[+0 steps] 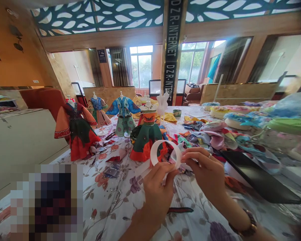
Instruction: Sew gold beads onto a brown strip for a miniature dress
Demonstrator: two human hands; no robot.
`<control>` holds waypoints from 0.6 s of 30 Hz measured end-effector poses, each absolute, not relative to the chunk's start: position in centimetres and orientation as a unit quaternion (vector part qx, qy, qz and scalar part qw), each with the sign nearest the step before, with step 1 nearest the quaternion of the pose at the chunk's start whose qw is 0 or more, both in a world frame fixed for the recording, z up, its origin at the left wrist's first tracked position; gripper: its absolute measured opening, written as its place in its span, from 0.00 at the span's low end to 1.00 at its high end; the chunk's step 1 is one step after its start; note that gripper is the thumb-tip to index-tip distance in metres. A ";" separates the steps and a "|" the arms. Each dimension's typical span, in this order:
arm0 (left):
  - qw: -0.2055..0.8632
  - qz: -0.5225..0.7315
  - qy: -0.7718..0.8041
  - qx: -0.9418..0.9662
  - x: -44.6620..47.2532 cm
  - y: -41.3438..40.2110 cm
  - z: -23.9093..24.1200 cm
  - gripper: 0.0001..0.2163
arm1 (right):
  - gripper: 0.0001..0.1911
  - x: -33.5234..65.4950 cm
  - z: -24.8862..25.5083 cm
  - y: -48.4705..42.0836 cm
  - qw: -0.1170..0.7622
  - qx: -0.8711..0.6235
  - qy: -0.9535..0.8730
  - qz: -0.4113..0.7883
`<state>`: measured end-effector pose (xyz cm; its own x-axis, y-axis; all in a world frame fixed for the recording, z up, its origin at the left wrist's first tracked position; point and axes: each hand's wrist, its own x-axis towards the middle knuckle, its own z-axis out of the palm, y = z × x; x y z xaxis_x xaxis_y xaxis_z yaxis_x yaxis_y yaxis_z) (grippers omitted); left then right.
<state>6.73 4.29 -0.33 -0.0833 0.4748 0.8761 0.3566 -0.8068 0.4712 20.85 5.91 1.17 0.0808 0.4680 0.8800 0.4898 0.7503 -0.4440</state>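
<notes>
A white band bent into a ring (pixel 154 154) is held up above the table in front of me. My left hand (pixel 158 185) pinches its lower edge between thumb and fingers. At the ring's right side, the bent fingers of my right hand (pixel 204 172) close on its edge; the exact contact is hard to see. Just behind the ring stands a small dress form in a green and orange-red dress (pixel 147 135). Below my hands, a dark slim tool (pixel 180 210) lies on the flowered tablecloth (pixel 107 217).
More dressed miniature forms stand at left, including one in a red and green gown (pixel 77 134) and one in a blue top (pixel 121 107). Fabric scraps (pixel 215 134) pile up at right, beside a black phone-like slab (pixel 261 177) and a green-lidded container (pixel 291 125).
</notes>
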 end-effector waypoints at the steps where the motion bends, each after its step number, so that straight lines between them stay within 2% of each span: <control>1: 0.043 0.669 0.306 0.676 6.7 4.3 -0.3 0.06 | 0.07 20.8 1.1 5.9 0.646 -0.354 -0.676 -0.008; 6: 0.031 0.675 0.298 0.675 6.7 4.4 -0.3 0.06 | 0.04 20.7 0.8 6.0 0.656 -0.360 -0.664 -0.001; 12: 0.012 0.673 0.285 0.682 6.7 4.7 -0.6 0.05 | 0.06 20.9 1.0 5.9 0.646 -0.346 -0.681 0.009; 18: 0.006 0.654 0.295 0.697 6.6 4.9 -0.7 0.05 | 0.09 21.6 1.5 6.4 0.619 -0.348 -0.699 0.082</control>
